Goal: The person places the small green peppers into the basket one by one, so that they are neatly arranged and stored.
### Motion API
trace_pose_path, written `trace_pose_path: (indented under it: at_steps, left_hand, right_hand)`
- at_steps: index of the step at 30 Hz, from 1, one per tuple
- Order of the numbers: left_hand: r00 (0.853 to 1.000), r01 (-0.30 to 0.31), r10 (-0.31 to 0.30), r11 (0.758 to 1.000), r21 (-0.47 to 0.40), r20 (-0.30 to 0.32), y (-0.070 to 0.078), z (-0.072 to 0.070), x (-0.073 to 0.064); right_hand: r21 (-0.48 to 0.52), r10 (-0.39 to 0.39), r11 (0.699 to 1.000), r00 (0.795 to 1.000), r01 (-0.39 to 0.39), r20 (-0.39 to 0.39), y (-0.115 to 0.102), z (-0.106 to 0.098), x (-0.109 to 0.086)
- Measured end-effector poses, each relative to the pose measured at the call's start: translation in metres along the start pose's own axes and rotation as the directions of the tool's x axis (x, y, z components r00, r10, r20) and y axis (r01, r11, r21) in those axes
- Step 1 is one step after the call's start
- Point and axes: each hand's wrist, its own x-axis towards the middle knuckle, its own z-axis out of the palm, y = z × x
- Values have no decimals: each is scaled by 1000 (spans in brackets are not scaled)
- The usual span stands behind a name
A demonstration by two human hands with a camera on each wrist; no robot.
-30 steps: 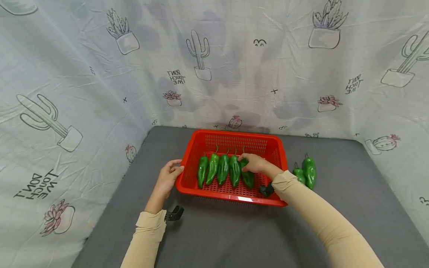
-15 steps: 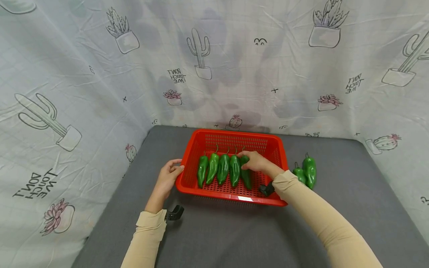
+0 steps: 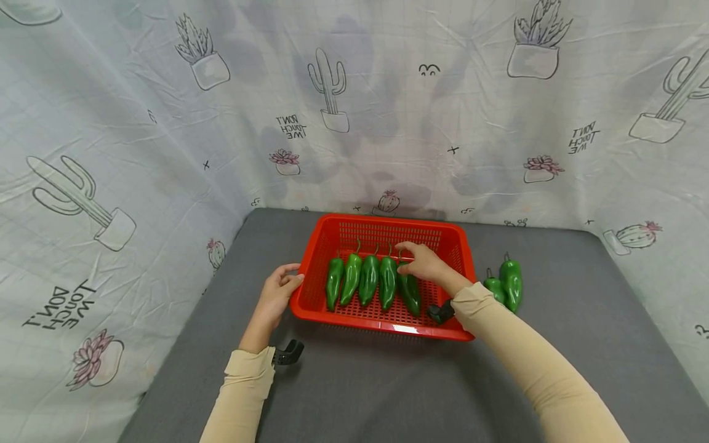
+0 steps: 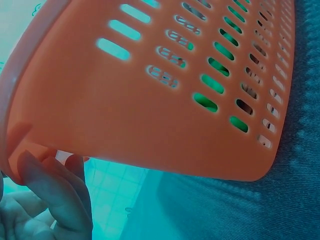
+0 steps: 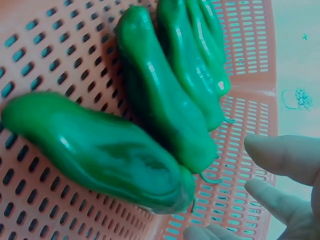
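Observation:
A red perforated plastic basket [image 3: 437, 321] sits on the table, with several long green peppers [image 3: 369, 280] lying side by side in it, stems toward the back. My left hand [image 3: 272, 294] holds the basket's left rim, fingertips at its edge in the left wrist view. Over the stem end of the rightmost pepper [image 3: 410, 294] hovers my right hand [image 3: 425, 264], thumb and fingers spread with nothing between them. In the right wrist view, that same pepper [image 5: 100, 150] lies tilted, apart from the fingers [image 5: 280, 155]. Its upper part is partly hidden by the hand in the head view.
Two more green peppers [image 3: 511, 284] lie on the grey table [image 3: 365, 394] right of the basket, one partly behind the right forearm. A patterned curtain [image 3: 388, 123] hangs along the back and both sides. Black straps with cameras sit at both wrists.
My right hand has let go of the rightmost pepper and lifted slightly up and away from it. The pepper's lower end has swung a little to the right. My left hand stays put.

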Motion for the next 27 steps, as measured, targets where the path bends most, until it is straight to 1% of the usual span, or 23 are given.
trace_pose_path:
  at_steps: [8,10,15,18,22,27]
  left_hand:
    - [1000,-8,7,1000,5,6,-1,0,-1]
    - [1000,-7,7,1000,4,6,-1,0,-2]
    - [1000,-10,10,1000,-2,5,-1,0,-1]
    - [1000,-12,12,1000,-10,2,-2,0,-1]
    - [1000,-11,12,1000,-7,2,-1,0,0]
    - [1000,-6,6,1000,-7,4,0,0,0]
  right_hand:
    - [103,-8,995,1000,7,8,-5,-11,-4]
    - [112,-26,993,1000,26,-1,-6,-16,-6]
    - [100,-92,991,996,94,-21,-4,-33,-13]
    - [100,-115,988,993,117,-26,-2,-43,-19]
    - [124,-126,984,991,131,-48,1,-58,-28]
    - [153,-127,978,986,143,-107,12,-79,-40]
